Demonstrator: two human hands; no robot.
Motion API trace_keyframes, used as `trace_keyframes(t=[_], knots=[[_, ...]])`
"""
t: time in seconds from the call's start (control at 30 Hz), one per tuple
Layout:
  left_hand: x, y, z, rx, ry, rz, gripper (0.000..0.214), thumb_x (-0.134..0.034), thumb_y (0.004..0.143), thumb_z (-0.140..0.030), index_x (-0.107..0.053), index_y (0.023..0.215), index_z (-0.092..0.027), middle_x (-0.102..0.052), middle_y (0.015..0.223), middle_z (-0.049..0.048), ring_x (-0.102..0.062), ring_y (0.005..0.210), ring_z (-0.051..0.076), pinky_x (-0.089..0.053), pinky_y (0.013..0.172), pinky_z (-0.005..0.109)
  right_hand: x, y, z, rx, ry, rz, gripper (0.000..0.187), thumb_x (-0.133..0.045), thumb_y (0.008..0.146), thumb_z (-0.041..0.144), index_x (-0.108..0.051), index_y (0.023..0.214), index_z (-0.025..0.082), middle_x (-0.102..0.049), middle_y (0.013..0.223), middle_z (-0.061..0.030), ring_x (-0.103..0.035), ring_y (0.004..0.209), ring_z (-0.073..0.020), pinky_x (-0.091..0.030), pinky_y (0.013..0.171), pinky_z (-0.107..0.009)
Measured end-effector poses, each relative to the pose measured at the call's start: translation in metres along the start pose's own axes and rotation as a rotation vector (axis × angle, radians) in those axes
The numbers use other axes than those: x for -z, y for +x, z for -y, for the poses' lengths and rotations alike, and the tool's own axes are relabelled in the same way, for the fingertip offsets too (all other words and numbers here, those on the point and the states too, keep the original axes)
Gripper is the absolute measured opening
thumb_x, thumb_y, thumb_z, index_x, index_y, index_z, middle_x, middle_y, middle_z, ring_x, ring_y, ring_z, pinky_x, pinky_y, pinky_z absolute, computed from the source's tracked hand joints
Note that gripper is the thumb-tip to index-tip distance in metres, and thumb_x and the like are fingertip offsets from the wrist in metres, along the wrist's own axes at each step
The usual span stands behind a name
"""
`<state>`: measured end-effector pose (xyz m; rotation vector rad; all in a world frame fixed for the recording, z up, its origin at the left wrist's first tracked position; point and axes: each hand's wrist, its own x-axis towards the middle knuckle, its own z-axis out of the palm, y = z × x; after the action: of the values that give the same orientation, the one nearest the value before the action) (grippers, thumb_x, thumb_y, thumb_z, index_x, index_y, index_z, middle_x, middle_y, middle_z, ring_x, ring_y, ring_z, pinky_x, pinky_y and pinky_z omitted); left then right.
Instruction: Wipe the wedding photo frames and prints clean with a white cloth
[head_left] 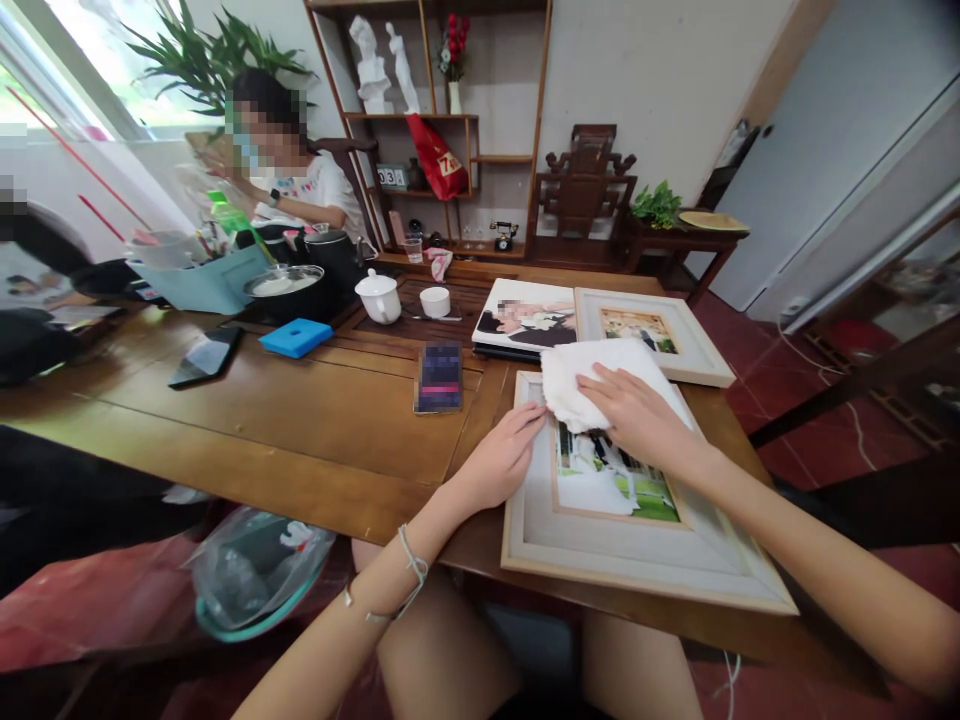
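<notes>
A framed photo in a pale, wide-bordered picture frame (540, 540) lies at the table's front right edge. My right hand (637, 415) presses a folded white cloth (570, 375) onto the upper part of this frame, fingers laid over the cloth. At the frame's left side, my left hand (506, 455) holds the edge, its fingertips close to the cloth's corner. Part of the photo is hidden under the cloth and my right hand. Just behind lie a second framed photo (694, 335) and a photo album (499, 300) with a couple on its cover.
On the wooden table (337, 440) are a phone (439, 378), a black tablet-like device (206, 357), a blue block (296, 338), a white lidded cup (379, 297) and a light-blue bin (202, 285). A person (330, 185) sits across. A lined waste bin (255, 570) stands below left.
</notes>
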<state>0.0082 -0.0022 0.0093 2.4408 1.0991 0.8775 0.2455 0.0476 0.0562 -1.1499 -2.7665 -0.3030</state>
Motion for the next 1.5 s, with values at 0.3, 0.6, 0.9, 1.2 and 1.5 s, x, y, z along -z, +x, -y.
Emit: trace_keyframes(t=[0.3, 0.6, 0.9, 1.2, 1.5], knots=[[-0.001, -0.001, 0.001, 0.034, -0.005, 0.023, 0.047, -0.031, 0.094, -0.010, -0.048, 0.137, -0.007, -0.047, 0.146, 0.0182, -0.035, 0.142, 0.026, -0.033, 0.118, 0.050, 0.024, -0.049, -0.041, -0.353, -0.247, 0.078, 0.049, -0.042, 0.079, 0.001, -0.062, 0.123, 0.001, -0.067, 0.116, -0.0264, -0.056, 0.122, -0.0369, -0.048, 0.096, -0.049], [-0.003, -0.003, 0.005, -0.002, -0.004, -0.006, 0.050, -0.034, 0.092, -0.008, -0.045, 0.141, -0.014, -0.046, 0.147, 0.0148, -0.035, 0.142, 0.025, -0.033, 0.118, 0.050, 0.047, -0.075, 0.082, 0.036, 0.063, 0.062, 0.059, -0.049, 0.055, 0.005, -0.069, 0.110, 0.004, -0.069, 0.118, -0.0192, -0.063, 0.112, -0.0312, -0.053, 0.095, -0.041], [-0.003, -0.002, 0.004, 0.003, 0.002, 0.009, 0.049, -0.033, 0.093, -0.009, -0.045, 0.141, -0.012, -0.046, 0.147, 0.0153, -0.035, 0.142, 0.025, -0.033, 0.118, 0.049, 0.021, -0.048, 0.022, -0.184, -0.039, 0.018, 0.058, -0.048, 0.070, 0.003, -0.058, 0.127, 0.000, -0.063, 0.129, -0.0206, -0.051, 0.127, -0.0352, -0.044, 0.102, -0.050], [-0.003, -0.001, 0.005, -0.013, -0.045, -0.017, 0.047, -0.032, 0.096, -0.012, -0.047, 0.140, -0.014, -0.047, 0.145, 0.0156, -0.036, 0.141, 0.026, -0.033, 0.118, 0.051, 0.011, -0.015, 0.034, -0.179, -0.042, 0.087, 0.058, -0.049, 0.071, 0.003, -0.054, 0.128, -0.007, -0.056, 0.136, -0.0241, -0.045, 0.131, -0.0394, -0.042, 0.106, -0.046], [-0.001, 0.000, 0.003, 0.013, -0.068, 0.006, 0.046, -0.033, 0.098, -0.016, -0.044, 0.142, -0.015, -0.046, 0.147, 0.0154, -0.035, 0.142, 0.026, -0.031, 0.118, 0.052, 0.054, -0.084, 0.115, 0.187, 0.265, 0.202, 0.073, -0.053, 0.059, 0.007, -0.054, 0.132, 0.001, -0.053, 0.140, -0.0215, -0.046, 0.131, -0.0368, -0.049, 0.099, -0.046]])
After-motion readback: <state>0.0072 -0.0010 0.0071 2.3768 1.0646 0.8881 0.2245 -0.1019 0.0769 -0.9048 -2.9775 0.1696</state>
